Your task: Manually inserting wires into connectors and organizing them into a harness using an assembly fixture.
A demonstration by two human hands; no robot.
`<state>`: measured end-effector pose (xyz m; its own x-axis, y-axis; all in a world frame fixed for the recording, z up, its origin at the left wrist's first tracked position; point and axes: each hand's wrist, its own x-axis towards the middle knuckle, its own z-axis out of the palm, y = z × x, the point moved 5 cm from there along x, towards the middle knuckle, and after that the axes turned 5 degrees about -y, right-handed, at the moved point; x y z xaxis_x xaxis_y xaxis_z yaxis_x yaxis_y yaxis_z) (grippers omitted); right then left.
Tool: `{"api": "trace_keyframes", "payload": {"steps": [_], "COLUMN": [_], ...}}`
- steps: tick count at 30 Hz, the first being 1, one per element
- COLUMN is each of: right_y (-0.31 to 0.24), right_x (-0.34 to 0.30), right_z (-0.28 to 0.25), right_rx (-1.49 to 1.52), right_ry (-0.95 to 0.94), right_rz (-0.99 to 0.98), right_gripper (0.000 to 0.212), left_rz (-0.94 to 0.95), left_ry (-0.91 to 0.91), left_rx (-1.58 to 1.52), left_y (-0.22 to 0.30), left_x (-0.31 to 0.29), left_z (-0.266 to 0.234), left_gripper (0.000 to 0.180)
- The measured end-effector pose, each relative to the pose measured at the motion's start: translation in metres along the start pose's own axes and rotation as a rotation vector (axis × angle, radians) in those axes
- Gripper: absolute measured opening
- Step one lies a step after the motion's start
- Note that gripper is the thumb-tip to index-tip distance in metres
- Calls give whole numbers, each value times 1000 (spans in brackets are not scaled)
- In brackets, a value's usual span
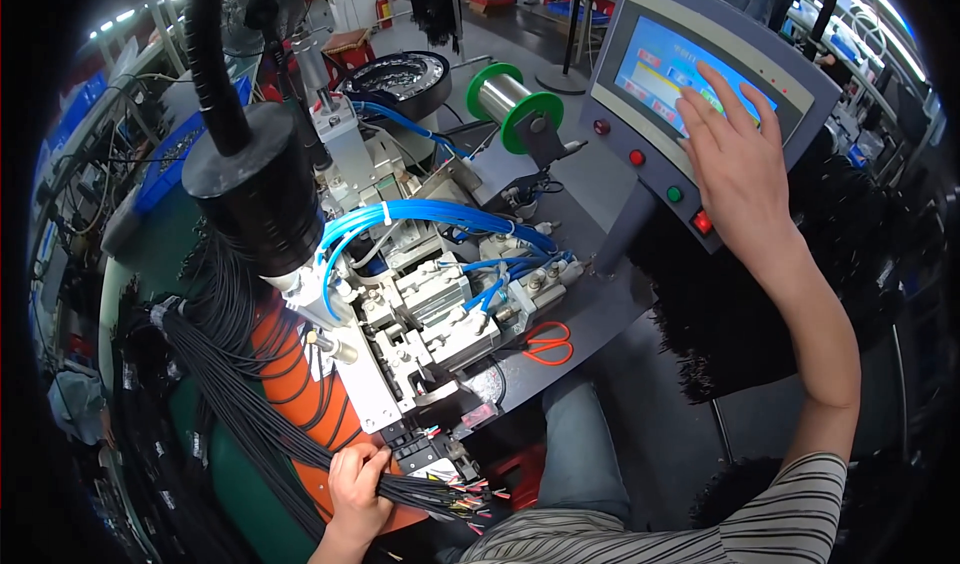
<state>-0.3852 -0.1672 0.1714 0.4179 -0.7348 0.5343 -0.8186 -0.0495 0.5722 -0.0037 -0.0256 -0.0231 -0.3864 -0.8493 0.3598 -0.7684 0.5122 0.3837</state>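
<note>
My left hand (357, 489) is closed around a thick bundle of black cables (235, 389) at the lower middle. Past my fist the cable ends show thin coloured wires (470, 496), close to the front of a metal bench machine (430, 309) with blue air tubes (440, 211). My right hand (742, 169) reaches up to a grey control panel at the upper right, fingers stretched out over its lit touchscreen (650, 76). It holds nothing; whether a fingertip touches the glass, I cannot tell. Below the screen are red and green buttons (675, 194).
Orange-handled scissors (548, 344) lie at the machine's right edge. Behind stand a green-flanged spool of silvery wire (512, 107) and a round bowl feeder (400, 76). A black lamp-like cylinder (248, 189) hangs at the left. The cables run over an orange surface (290, 369).
</note>
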Motion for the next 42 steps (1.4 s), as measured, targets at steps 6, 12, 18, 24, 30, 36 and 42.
{"api": "trace_keyframes", "payload": {"steps": [6,12,18,24,30,36,42], "right_y": [-3,-31,-127,-264,-305,-322,-328], "right_x": [11,-13,-73,-99,-98,-88,-93], "right_z": [9,-7,16,-10,-44,-63,-69], "right_rx": [-166,147,1099,2040,2345,2404,2285], "right_ry": [-86,136,121,-156,-186,-68,-158], "right_rz": [-39,-27,-35,-233,-349,-131,-83], "right_gripper": [31,31,19,35,46,29,23], "left_rz": [-15,-34,-11,145,107,19,-351], "left_ry": [-42,-60,-91,-60,-137,-642,-43], "left_rx": [-16,32,-112,-186,-220,-325,-666], "left_y": [-2,-1,0,-4,-4,-17,-168], "left_x": [-3,-2,6,7,14,20,120], "left_z": [-1,1,-4,0,6,-15,-74], "left_gripper": [36,40,29,25,25,54,13]}}
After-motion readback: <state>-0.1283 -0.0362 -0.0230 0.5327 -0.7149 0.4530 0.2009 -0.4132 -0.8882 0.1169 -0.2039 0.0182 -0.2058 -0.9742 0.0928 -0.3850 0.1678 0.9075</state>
